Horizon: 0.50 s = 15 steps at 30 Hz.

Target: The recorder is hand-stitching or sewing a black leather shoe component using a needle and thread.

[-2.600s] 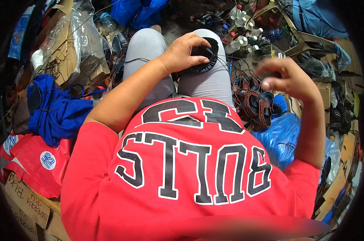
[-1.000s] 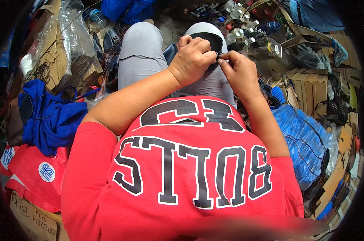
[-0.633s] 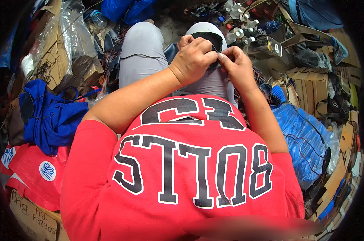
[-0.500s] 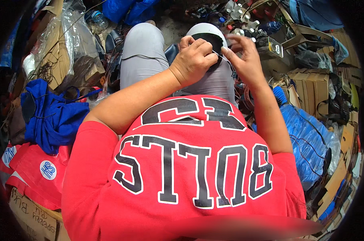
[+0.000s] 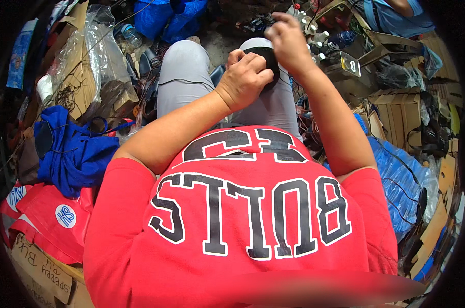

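A black, rounded piece (image 5: 271,56) lies over my right knee (image 5: 257,43) in grey trousers; its exact kind is hard to make out. My left hand (image 5: 246,77) is closed at its left side, with curled fingers covering part of it and seeming to grip it. Beyond its right edge, my right hand (image 5: 290,45) is raised with bent fingers. Motion smears those fingertips, so anything held in them cannot be seen.
On the left are a blue cloth bag (image 5: 76,154), red plastic bags (image 5: 45,210) and cardboard. To the right sit small bottles (image 5: 322,37), a cardboard box (image 5: 396,115) and a blue plastic-wrapped bundle (image 5: 396,174). Part of another person in blue (image 5: 396,18) shows at upper right.
My right hand has moved up and away from the left hand. The pale strand seen between the hands no longer shows. My left hand has stayed nearly in place at the black piece.
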Tool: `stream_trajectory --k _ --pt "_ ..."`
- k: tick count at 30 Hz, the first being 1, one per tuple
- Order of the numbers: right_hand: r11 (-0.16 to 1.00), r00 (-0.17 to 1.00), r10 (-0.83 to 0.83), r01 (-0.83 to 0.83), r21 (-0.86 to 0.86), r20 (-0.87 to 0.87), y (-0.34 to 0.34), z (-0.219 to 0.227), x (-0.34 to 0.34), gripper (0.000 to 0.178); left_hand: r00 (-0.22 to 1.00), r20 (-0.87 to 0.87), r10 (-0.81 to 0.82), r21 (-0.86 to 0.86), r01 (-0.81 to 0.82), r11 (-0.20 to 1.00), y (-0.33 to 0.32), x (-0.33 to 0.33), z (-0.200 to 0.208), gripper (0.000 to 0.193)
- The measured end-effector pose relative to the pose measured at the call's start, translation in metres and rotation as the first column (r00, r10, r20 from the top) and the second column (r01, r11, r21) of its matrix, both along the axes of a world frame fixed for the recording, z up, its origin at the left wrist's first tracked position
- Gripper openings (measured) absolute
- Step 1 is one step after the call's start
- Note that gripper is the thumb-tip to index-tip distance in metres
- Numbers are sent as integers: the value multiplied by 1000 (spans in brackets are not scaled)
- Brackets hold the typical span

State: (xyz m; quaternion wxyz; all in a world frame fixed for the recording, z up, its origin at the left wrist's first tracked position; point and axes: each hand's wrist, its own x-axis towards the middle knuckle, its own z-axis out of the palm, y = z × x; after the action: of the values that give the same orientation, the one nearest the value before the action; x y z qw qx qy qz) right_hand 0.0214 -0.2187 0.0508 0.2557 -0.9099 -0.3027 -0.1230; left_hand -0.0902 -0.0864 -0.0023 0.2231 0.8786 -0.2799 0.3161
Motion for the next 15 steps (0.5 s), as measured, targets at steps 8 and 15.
stream_trajectory --k 8,15 --pt "837 487 544 -257 483 -683 -71 119 -45 32 948 -305 -90 -390 -38 920 9 12 3 32" --pt "803 927 -313 141 -579 -208 -247 196 -31 24 937 -313 -155 -389 23 921 7 12 2 26"
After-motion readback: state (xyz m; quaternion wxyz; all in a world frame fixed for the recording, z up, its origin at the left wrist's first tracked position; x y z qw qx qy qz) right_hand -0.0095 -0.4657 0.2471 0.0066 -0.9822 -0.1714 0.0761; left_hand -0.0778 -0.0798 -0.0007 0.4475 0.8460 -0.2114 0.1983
